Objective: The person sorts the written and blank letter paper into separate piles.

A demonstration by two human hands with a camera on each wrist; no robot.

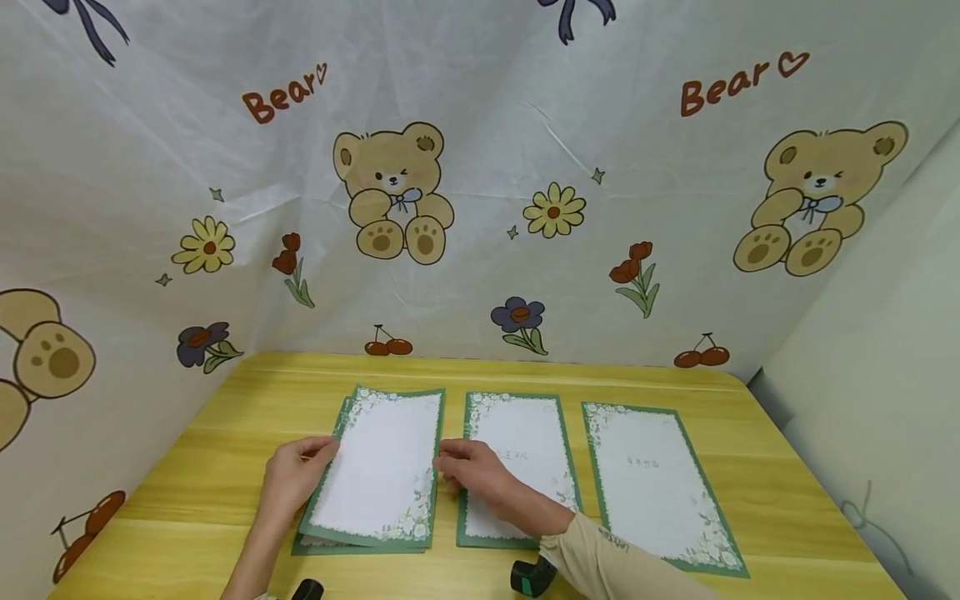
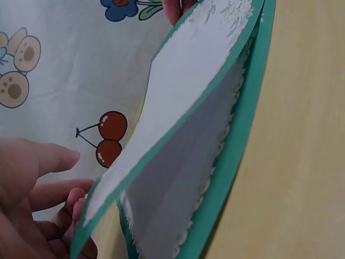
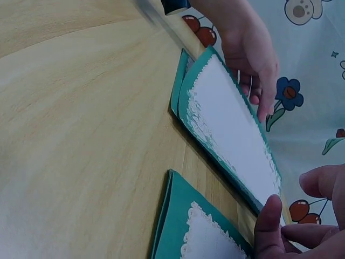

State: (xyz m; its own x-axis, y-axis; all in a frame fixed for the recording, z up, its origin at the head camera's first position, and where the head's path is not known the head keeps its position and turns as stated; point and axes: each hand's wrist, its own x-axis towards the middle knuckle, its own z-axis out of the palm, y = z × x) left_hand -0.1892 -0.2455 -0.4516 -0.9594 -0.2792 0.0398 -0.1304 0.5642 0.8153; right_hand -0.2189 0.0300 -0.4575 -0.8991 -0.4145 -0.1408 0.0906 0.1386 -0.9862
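Toward nine o'clock on the yellow wood-grain tabletop (image 1: 780, 483), a blank, floral-bordered top sheet (image 1: 382, 462) is bowing above a matching lower sheet (image 1: 315, 547), the left hand (image 1: 292, 467) touching its nine o'clock edge and the right hand (image 1: 474, 467) its three o'clock edge. Both hands' fingers are bending loosely, though whether either is pinching the paper cannot be told. Light, even pressure from both sides is probably serving best, sparing the bowed sheet a crease.
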